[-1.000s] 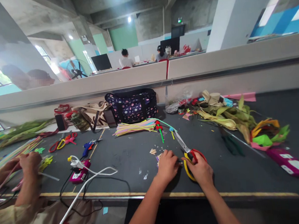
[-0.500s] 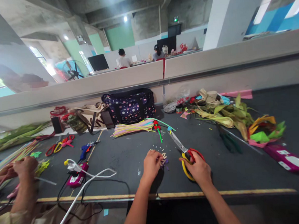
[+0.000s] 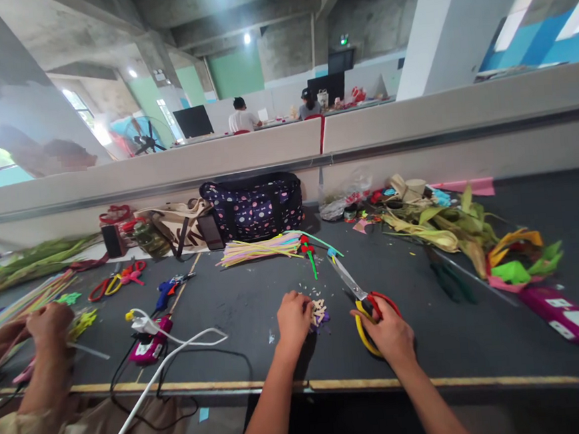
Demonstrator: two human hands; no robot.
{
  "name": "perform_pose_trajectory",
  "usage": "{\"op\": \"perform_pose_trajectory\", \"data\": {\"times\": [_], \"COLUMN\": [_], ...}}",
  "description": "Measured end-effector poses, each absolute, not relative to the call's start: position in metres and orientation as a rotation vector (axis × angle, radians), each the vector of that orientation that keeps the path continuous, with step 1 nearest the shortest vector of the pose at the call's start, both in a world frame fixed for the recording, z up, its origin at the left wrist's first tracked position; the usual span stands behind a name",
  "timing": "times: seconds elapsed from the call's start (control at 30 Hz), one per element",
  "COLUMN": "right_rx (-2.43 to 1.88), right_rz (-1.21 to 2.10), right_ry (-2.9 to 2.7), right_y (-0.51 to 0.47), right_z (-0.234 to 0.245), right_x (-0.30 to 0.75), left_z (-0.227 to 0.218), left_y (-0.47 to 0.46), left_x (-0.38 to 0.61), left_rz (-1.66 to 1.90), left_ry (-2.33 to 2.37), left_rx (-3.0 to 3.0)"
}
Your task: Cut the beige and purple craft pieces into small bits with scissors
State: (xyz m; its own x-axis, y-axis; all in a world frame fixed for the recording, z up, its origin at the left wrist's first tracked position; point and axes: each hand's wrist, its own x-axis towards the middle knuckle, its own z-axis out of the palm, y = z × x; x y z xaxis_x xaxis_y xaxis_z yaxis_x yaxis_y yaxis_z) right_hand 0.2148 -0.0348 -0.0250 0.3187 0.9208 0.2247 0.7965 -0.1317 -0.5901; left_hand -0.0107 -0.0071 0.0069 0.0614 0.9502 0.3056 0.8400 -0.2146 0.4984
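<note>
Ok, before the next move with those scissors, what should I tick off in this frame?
1. Right hand grips the red-and-yellow scissors by the handles: ok.
2. Blades point away from the person, toward the bundle of coloured sticks: ok.
3. Left hand rests at the scrap pile, beside the blades but not under them: ok.
4. Left fingers actually pinching a scrap: cannot tell.
5. Co-worker's hands are far to the left, well apart from the scissors: ok.
6. White cable lies left of the left hand, not touching it: ok.
</note>
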Motion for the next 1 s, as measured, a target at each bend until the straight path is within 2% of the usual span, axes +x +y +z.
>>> {"op": "perform_pose_trajectory", "data": {"times": [0.2, 0.43, 0.77, 0.87, 1.0], "right_rx": [-1.919, -1.799, -1.779, -1.745, -1.678], "right_rz": [0.221, 0.149, 0.082, 0.048, -0.021], "right_ry": [-1.528, -1.575, -1.599, -1.607, -1.661], "right_y": [-0.034, -0.035, -0.035, -0.035, -0.035], "right_z": [-0.031, -0.032, -0.037, -0.038, -0.04], "right_x": [0.216, 0.216, 0.217, 0.217, 0.218], "left_z": [0.0, 0.005, -0.005, -0.002, 0.006], "left_y": [-0.007, -0.007, -0.007, -0.008, -0.007], "left_x": [-0.003, -0.007, -0.007, -0.007, -0.007], "left_rz": [0.843, 1.098, 0.841, 0.948, 1.319], "left_ry": [1.854, 1.758, 1.832, 1.784, 1.583], "left_rx": [2.168, 1.972, 2.181, 2.139, 1.847]}}
